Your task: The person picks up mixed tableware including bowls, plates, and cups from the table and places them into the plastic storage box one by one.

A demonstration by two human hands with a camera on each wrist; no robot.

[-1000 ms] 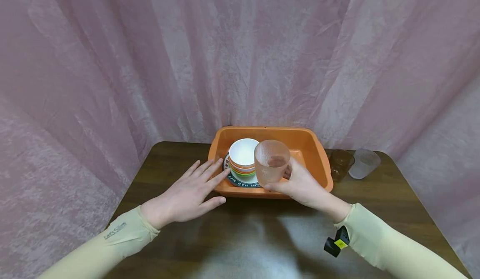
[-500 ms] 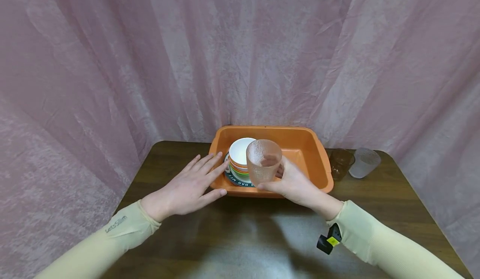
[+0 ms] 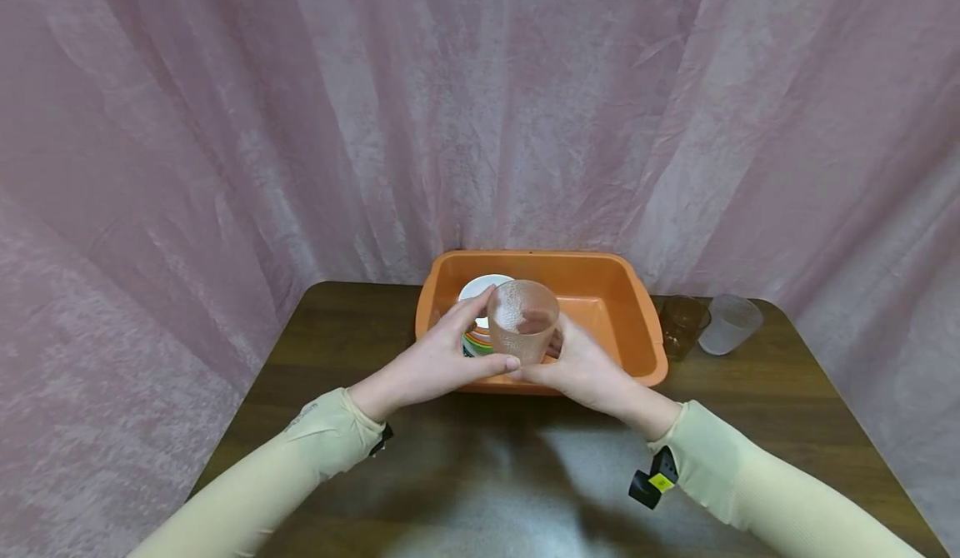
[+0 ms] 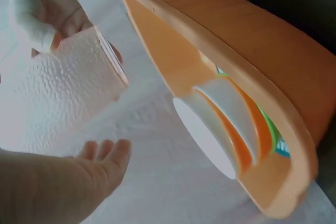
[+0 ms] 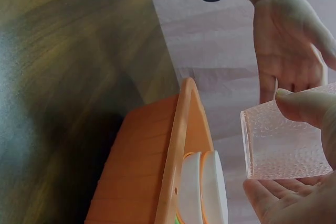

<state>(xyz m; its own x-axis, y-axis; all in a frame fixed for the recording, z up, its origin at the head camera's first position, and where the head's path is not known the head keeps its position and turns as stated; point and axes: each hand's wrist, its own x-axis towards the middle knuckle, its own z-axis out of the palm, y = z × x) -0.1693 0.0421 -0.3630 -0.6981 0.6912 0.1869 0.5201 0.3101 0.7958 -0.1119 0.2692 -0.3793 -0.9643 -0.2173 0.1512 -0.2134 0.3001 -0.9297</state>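
Observation:
My right hand (image 3: 585,371) grips a pinkish textured drinking glass (image 3: 519,343) over the front of the orange basin, thumb on one side and fingers on the other. Beside the glass, my left hand (image 3: 442,356) is spread, its thumb and fingertips close to the glass wall. In the left wrist view a gap shows between the left fingers (image 4: 107,156) and the glass (image 4: 68,87). Behind the left hand, a stack of bowls (image 3: 480,286), white with coloured rims, stands in the basin (image 3: 618,279). The plate under the bowls is mostly hidden.
Right of the basin, a brown tinted glass (image 3: 681,329) and a frosted clear glass (image 3: 729,325) stand side by side on the dark wooden table (image 3: 345,333). A pink curtain (image 3: 480,108) hangs right behind the table.
My right hand has carried the glass left, toward the bowls. My left hand has left the basin's left rim and come right, up to the glass.

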